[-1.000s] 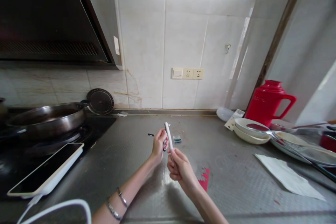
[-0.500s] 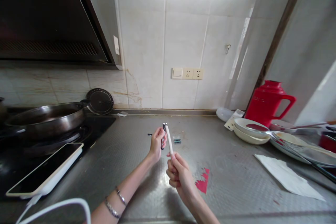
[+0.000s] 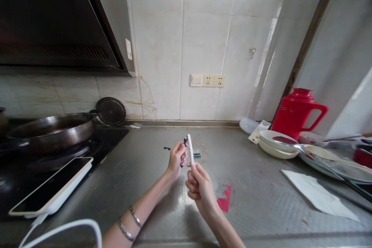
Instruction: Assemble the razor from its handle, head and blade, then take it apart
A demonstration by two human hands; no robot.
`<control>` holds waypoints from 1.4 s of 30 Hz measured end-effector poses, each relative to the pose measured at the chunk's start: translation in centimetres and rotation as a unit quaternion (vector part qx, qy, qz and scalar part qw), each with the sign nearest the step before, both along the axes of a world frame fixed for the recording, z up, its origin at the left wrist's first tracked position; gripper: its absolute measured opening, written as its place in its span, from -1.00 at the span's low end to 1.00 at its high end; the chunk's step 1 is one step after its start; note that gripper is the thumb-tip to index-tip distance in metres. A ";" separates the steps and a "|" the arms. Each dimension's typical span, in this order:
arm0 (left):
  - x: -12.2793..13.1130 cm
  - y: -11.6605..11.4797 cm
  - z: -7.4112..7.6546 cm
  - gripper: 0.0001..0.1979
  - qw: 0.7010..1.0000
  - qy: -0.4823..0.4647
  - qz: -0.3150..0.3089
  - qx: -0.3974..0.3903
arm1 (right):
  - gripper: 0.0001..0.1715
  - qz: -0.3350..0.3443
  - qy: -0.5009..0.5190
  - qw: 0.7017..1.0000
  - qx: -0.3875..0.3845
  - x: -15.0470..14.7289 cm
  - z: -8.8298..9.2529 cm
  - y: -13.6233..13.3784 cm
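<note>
Upright over the counter, my left hand is closed around a slim black tool, whose small crosswise head is now seen nearly edge-on; its exact kind is unclear. My right hand pinches the lower end of a slender white stick. The stick's upper part stands close beside the black tool's head; whether they touch I cannot tell. Behind the stick, a small clear piece with dark green bands lies on the counter, partly covered. A short black piece lies just left of my left hand.
A torn red piece lies on the metal counter right of my right hand. Bowls, a white paper sheet and a red thermos are farther right. On the left are a pan and a phone with a cable.
Both hands have shifted slightly right. The black tool has turned, so its head shows narrower, and the white stick has moved a little right with my right hand.
</note>
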State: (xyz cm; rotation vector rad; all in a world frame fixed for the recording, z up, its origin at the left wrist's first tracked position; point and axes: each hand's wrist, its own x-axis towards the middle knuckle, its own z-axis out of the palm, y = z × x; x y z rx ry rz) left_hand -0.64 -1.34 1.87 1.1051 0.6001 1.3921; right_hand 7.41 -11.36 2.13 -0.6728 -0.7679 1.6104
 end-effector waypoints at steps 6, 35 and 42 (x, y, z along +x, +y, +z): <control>-0.1 -0.1 0.2 -0.69 1.000 -0.012 0.004 -0.001 | -0.59 0.003 -0.017 1.000 -0.012 0.0 -0.5 -0.3; -0.2 0.6 -0.1 -0.83 0.971 -0.022 0.031 -0.238 | -0.39 -0.179 -0.721 0.651 0.155 8.5 2.7 12.8; -0.7 1.0 0.3 -0.84 0.970 -0.055 0.045 -0.234 | -0.36 -0.169 -0.723 0.656 0.136 10.5 0.7 13.7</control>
